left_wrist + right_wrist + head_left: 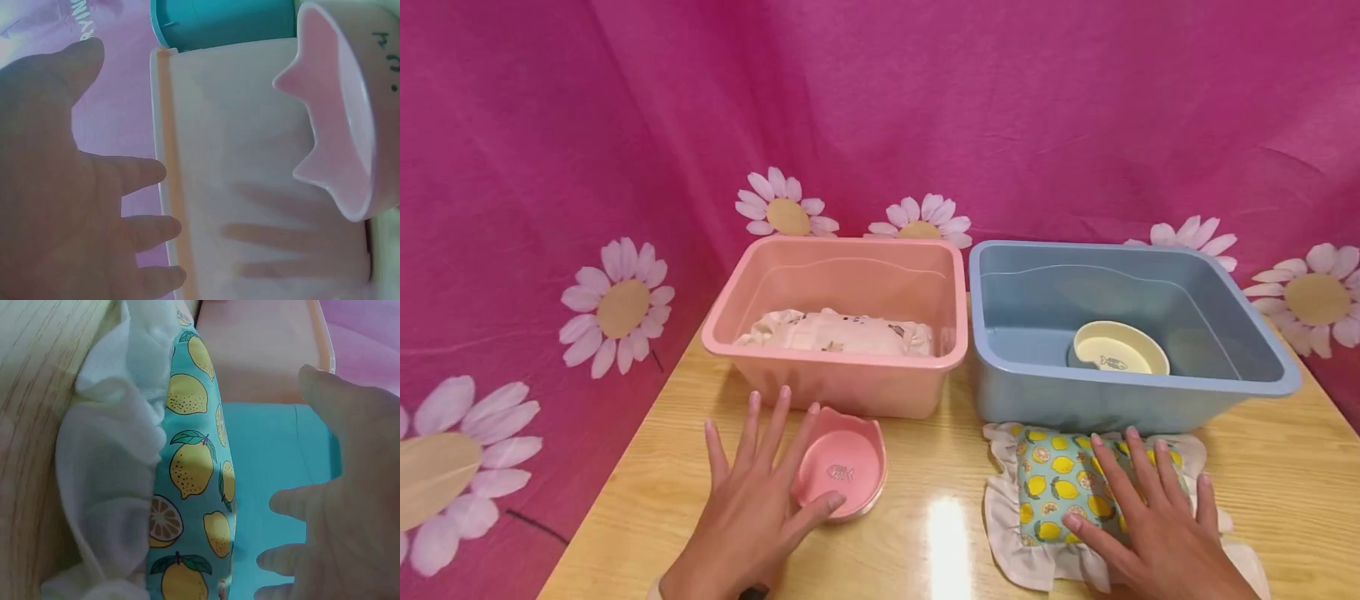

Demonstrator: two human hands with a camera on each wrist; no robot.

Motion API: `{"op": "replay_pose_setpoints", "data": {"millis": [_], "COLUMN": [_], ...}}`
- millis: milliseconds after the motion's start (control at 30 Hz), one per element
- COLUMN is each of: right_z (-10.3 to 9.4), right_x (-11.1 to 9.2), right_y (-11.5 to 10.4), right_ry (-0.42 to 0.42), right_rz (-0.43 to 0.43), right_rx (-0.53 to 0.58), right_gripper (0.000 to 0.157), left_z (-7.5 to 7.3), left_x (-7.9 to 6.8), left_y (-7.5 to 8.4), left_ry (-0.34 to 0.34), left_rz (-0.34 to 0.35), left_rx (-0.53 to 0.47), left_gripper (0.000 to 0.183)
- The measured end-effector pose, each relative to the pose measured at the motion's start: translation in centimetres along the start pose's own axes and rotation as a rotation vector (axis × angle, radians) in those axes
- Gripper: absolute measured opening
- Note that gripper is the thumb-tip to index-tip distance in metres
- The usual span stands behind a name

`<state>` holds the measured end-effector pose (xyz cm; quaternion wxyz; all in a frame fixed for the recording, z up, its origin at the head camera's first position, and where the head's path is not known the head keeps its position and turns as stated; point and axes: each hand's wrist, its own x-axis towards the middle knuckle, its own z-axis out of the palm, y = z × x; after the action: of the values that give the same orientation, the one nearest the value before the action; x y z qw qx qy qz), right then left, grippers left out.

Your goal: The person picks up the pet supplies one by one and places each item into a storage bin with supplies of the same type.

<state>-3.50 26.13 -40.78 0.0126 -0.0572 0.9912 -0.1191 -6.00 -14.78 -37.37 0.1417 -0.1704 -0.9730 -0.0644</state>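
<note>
My left hand (756, 492) hovers with spread fingers beside a pink cat-eared pet bowl (850, 450), which has a fish skeleton drawn inside. In the left wrist view, the hand is apart from the bowl (340, 112). On the right, my right hand (1157, 521) is spread above a small lemon-print pillow (1041, 475) with a white frill. A gap shows between these fingers and the pillow (190, 462) in the right wrist view. Neither hand holds anything. Both objects lie on the table in front of two plastic tubs.
Behind the bowl stands a pink tub (842, 379) holding a white frilled pillow (827, 333). Right of it, a blue tub (1075, 400) contains a cream bowl (1123, 342). The wooden table (625, 517) backs onto a magenta curtain (865, 100) with daisies.
</note>
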Motion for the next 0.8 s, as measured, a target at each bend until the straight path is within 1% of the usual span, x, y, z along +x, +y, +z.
{"op": "replay_pose_setpoints", "data": {"millis": [133,233,400,467,567,800], "right_z": [-0.2,-0.4,-0.7,-0.7,-0.7,-0.4], "right_x": [-0.1,-0.2,-0.1,0.1,0.1,-0.2], "right_y": [0.2,0.4,0.6,0.8,1.2,2.7], "right_ry": [-0.004,-0.004,0.017,0.041,0.051,0.035], "right_rz": [0.004,0.009,0.012,0.002,-0.019,-0.063], "right_rx": [0.003,0.001,0.006,0.012,0.019,0.055], "right_gripper": [0.087,0.088,0.088,0.089,0.091,0.100], "left_z": [-0.4,-0.8,-1.5,-1.7,-2.0,-2.3], "left_x": [0.6,1.0,1.6,1.8,2.0,2.6], "left_y": [-0.2,-0.5,-0.9,-0.9,-1.1,-1.3], "left_ry": [-0.009,0.009,0.044,0.053,0.069,0.109], "left_rz": [-0.002,0.006,0.041,0.051,0.066,0.112], "left_rx": [-0.012,-0.020,-0.017,-0.020,-0.029,-0.035], "left_gripper": [0.084,0.085,0.086,0.086,0.086,0.085]}}
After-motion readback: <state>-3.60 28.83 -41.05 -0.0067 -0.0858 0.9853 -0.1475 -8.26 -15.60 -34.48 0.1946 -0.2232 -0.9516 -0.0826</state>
